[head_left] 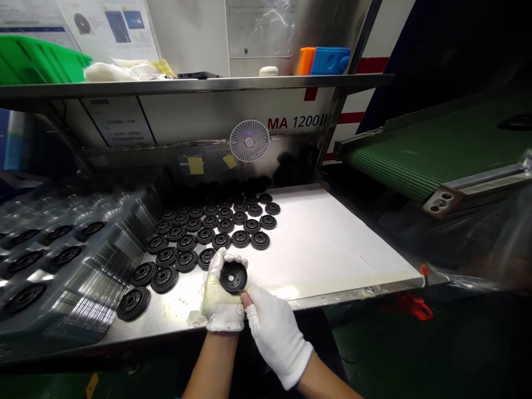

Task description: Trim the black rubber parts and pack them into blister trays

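Note:
A black round plastic disc (233,277) with a small centre hole rests in my gloved left hand (218,296), whose fingers wrap round its edge, tilting its face up at me. At the lower right of that rim is my right hand (274,332), also in a white glove. Its bare thumb tip shows, pinched against fingers that are mostly hidden; I cannot make out whether they grip the rim or something small. Just beyond my left hand, many similar discs (185,260) lie in rows on the bench.
Stacked clear plastic trays (120,260) holding black discs stand at left. White sheeting (332,238) covers the bench's right part. A green conveyor belt (415,155) is at right. Overhead, a metal shelf (241,84) carries a green bin (41,61); a small fan (249,141) hangs below.

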`<state>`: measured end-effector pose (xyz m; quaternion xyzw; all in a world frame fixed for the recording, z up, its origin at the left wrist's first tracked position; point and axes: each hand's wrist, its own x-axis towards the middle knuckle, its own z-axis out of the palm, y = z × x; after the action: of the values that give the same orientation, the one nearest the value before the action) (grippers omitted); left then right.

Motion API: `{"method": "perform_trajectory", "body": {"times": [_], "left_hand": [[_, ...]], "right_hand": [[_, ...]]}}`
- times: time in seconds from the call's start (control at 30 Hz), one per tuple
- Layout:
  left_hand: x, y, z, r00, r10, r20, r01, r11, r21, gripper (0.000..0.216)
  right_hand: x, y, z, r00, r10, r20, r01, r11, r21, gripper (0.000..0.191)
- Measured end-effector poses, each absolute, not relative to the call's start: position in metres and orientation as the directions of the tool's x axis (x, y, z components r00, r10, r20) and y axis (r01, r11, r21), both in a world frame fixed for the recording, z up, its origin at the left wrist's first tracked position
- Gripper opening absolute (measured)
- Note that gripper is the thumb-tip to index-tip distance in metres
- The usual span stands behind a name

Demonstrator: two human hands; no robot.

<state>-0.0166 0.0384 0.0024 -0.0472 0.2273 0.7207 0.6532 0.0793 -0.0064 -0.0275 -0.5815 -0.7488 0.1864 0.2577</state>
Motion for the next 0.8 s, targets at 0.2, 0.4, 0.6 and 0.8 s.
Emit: {"method": "perform_trajectory", "body": {"times": [0.2, 0.4, 0.6, 0.8], "left_hand": [[-0.015, 0.038, 0.002, -0.181, 0.923, -0.341, -0.945, -0.067, 0.32, 0.009], [-0.014, 0.036, 0.005, -0.192, 0.927, -0.322, -0.944, -0.085, 0.318, 0.007], [-0.012, 0.034, 0.01, -0.183, 0.926, -0.33, -0.947, -0.076, 0.313, 0.008], [-0.012, 0.033, 0.015, -0.182, 0.922, -0.342, -0.949, -0.074, 0.305, 0.011]], "right_hand": [[0.085, 0.0, -0.025, -0.125, 0.978, 0.166, 0.803, 0.198, -0.562, 0.027], [0.085, -0.002, -0.028, -0.124, 0.982, 0.143, 0.749, 0.187, -0.635, 0.029], [0.087, -0.002, -0.025, -0.15, 0.981, 0.126, 0.721, 0.196, -0.665, 0.029], [0.087, -0.003, -0.022, -0.165, 0.978, 0.13, 0.734, 0.21, -0.646, 0.03]]}}
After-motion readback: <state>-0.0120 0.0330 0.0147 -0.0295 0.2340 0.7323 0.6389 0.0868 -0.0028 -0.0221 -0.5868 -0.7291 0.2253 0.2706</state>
